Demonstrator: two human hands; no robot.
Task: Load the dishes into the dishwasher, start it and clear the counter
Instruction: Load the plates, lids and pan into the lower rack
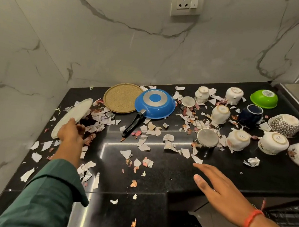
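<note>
White plate [72,117] up on edge, tilted, at the far left of the black counter [157,177], well left of the blue pan [155,103]. Gripped at its near lower rim by the left hand [71,133], fingers curled round the rim, thumb side toward the camera; rest of the plate sticking up and away past the fingertips. Green sleeve [51,195] trailing back from that hand. Right hand [218,186] out flat over the counter's front edge, well right and nearer than the pan, fingers straight and lightly spread, holding nothing, orange band [251,222] on the wrist. Pan itself upside down, black handle [133,124] pointing toward the camera. Round woven mat [119,97] touching the pan's left side, partly under it. Right of the pan, a bunch of upturned white cups [220,113], a dark blue cup [250,114], a green bowl [264,99], two steel tumblers [207,138] and patterned bowls [284,124]. Torn paper scraps [142,143] and pinkish bits scattered all round the pan.
</note>
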